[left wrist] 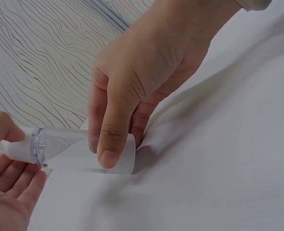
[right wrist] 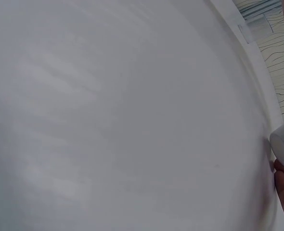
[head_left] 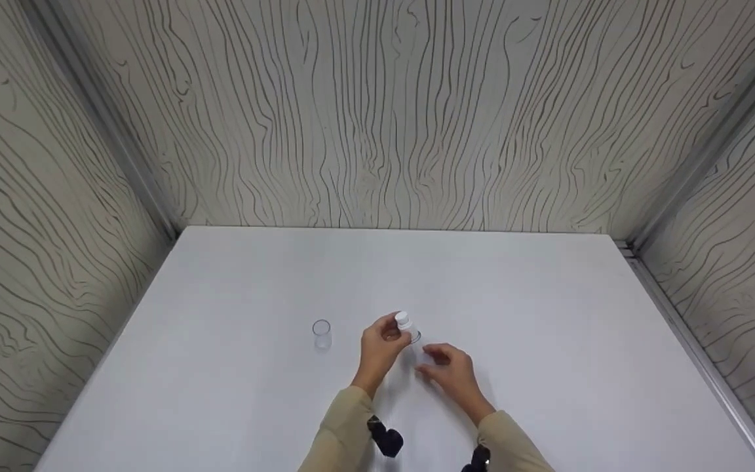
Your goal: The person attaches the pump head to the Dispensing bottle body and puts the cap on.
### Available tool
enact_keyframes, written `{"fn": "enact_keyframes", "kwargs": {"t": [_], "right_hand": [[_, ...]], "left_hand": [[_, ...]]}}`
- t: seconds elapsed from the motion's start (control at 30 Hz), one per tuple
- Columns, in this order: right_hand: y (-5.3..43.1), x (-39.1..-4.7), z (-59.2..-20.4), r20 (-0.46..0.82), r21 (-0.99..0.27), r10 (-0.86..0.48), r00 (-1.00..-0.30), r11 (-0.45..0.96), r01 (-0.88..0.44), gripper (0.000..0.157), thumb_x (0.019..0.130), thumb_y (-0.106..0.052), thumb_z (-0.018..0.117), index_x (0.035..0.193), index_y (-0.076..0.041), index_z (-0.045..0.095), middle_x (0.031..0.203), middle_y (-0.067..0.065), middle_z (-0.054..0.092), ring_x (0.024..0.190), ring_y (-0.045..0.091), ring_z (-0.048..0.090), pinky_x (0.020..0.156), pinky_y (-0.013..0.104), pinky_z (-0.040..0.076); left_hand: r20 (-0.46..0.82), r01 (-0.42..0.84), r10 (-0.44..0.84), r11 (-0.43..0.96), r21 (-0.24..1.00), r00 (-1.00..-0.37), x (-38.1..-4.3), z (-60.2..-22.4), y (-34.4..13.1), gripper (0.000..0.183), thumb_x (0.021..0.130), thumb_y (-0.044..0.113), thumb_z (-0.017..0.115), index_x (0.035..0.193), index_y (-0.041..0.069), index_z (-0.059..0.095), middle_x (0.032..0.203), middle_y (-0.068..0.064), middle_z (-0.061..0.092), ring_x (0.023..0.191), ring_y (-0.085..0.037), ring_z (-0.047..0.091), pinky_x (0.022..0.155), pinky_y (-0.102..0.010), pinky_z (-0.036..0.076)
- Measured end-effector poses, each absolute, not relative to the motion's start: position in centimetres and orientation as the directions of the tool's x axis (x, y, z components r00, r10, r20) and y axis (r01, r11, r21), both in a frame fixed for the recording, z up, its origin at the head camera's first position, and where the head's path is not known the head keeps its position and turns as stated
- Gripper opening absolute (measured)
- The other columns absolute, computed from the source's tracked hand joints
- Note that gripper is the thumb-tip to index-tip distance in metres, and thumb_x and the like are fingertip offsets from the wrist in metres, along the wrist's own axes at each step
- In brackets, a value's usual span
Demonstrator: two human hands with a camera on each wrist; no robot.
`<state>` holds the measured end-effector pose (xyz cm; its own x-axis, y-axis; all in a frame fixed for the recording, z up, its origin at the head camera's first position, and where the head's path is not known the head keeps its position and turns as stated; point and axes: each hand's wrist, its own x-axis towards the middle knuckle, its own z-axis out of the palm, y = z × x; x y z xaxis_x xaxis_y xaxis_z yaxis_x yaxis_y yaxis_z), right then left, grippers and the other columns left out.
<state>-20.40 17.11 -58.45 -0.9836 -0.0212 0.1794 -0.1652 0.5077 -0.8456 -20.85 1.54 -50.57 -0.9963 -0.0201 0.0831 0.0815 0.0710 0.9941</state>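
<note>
My left hand (head_left: 377, 347) pinches the white top (head_left: 403, 318) of a clear cylindrical bottle (left wrist: 67, 149) between thumb and fingers. In the left wrist view that white top sits at the left, beside a clear ridged collar. My right hand (head_left: 451, 372) grips the lower end of the clear body, thumb on the near side. The bottle is tilted, low over the white table. Part of the body is hidden behind the right hand's fingers. Only fingers and a white rounded end (right wrist: 283, 146) show at the right edge of the right wrist view.
A clear glass (head_left: 322, 335) stands upright on the white table (head_left: 233, 393), left of the hands. Wood-patterned panels (head_left: 377, 118) rise behind the table and on both sides. Black wrist devices (head_left: 387, 441) are on both sleeves.
</note>
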Motion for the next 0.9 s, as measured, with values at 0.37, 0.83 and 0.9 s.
{"fn": "enact_keyframes", "kwargs": {"t": [0.37, 0.83, 0.9], "right_hand": [[17.0, -20.3, -58.4, 0.172, -0.851, -0.006, -0.985, 0.502, -0.152, 0.033, 0.072, -0.009, 0.082, 0.100, 0.004, 0.070, 0.100, 0.019, 0.073, 0.094, 0.032, 0.068, 0.081, 0.024, 0.059], [16.7, -20.2, -58.3, 0.173, -0.856, 0.001, -0.985, 0.495, -0.150, 0.032, 0.072, -0.008, 0.081, 0.100, 0.004, 0.070, 0.100, 0.020, 0.073, 0.094, 0.033, 0.069, 0.081, 0.024, 0.059], [16.8, -20.3, -58.4, 0.171, -0.853, 0.003, -0.985, 0.500, -0.147, 0.032, 0.073, -0.008, 0.081, 0.100, 0.004, 0.070, 0.100, 0.020, 0.073, 0.094, 0.032, 0.069, 0.081, 0.024, 0.059]], "left_hand": [[0.073, 0.072, -0.038, 0.045, 0.996, -0.997, -22.6, -54.5, 1.6, 0.044, 0.079, 0.002, 0.071, 0.119, -0.011, 0.059, 0.114, -0.027, 0.067, 0.106, -0.033, 0.068, 0.094, -0.039, 0.058], [0.065, 0.061, -0.142, 0.034, 0.998, -0.988, -22.6, -54.4, 1.7, 0.038, 0.075, 0.009, 0.080, 0.107, -0.006, 0.065, 0.105, -0.022, 0.070, 0.098, -0.028, 0.069, 0.090, -0.040, 0.058], [0.061, 0.055, -0.152, 0.045, 0.997, -0.986, -22.7, -54.4, 1.7, 0.038, 0.074, 0.011, 0.081, 0.106, -0.004, 0.066, 0.104, -0.020, 0.071, 0.096, -0.026, 0.069, 0.088, -0.038, 0.059]]}}
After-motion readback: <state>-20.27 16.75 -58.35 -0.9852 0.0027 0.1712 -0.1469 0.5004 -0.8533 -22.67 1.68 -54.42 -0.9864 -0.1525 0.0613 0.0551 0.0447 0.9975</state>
